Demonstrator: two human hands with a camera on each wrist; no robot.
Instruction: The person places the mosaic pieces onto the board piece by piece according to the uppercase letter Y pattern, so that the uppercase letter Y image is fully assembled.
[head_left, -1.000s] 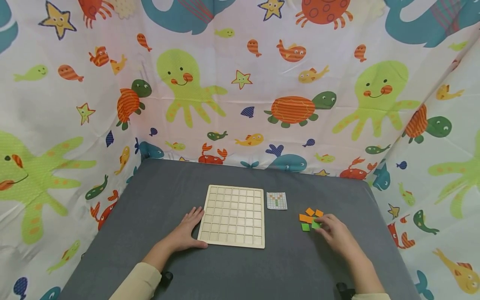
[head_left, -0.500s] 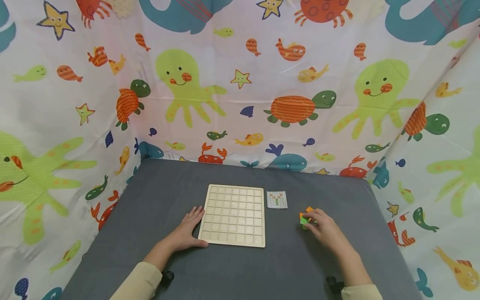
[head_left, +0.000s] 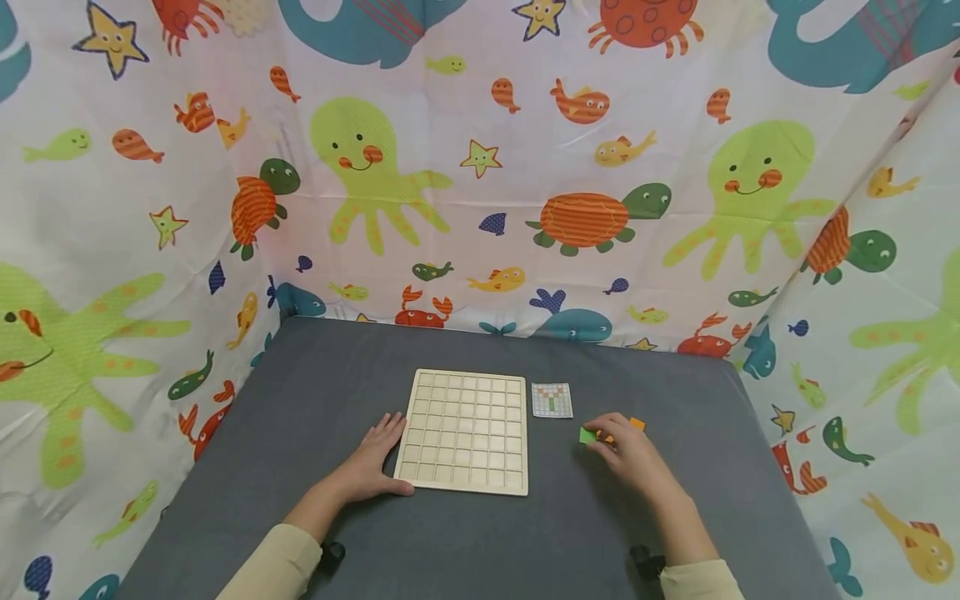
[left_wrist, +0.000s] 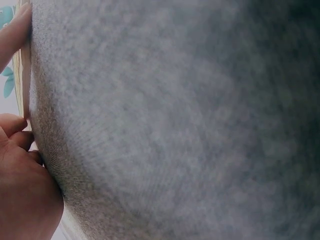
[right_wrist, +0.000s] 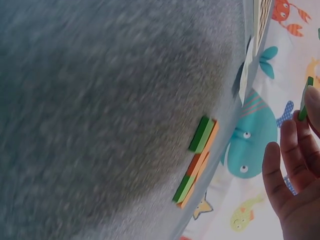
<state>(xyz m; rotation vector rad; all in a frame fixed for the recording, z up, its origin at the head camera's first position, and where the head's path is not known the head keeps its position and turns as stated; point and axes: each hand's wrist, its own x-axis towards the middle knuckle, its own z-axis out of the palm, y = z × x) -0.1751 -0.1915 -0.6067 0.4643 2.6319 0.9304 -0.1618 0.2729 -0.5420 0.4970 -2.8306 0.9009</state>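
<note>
A pale wooden grid board [head_left: 461,433] lies on the grey table, its squares bare. My left hand [head_left: 369,467] rests against the board's left edge, fingers spread and the thumb at the near corner. Between thumb and fingers, my right hand [head_left: 633,457] pinches a green square tile [right_wrist: 304,99], held above the table right of the board. Below and behind that hand lie loose tiles, partly hidden in the head view; one orange tile [head_left: 637,424] peeks out. The right wrist view shows green tiles [right_wrist: 201,134] and orange tiles on the cloth.
Beside the board's right edge lies a small printed card [head_left: 551,401] with a coloured grid pattern. Behind the table [head_left: 345,358] and along its sides hangs a white curtain [head_left: 480,100] with sea animals.
My right hand has moved left from the loose tiles, carrying the pinched green tile toward the board. The left hand and the board have stayed put.
</note>
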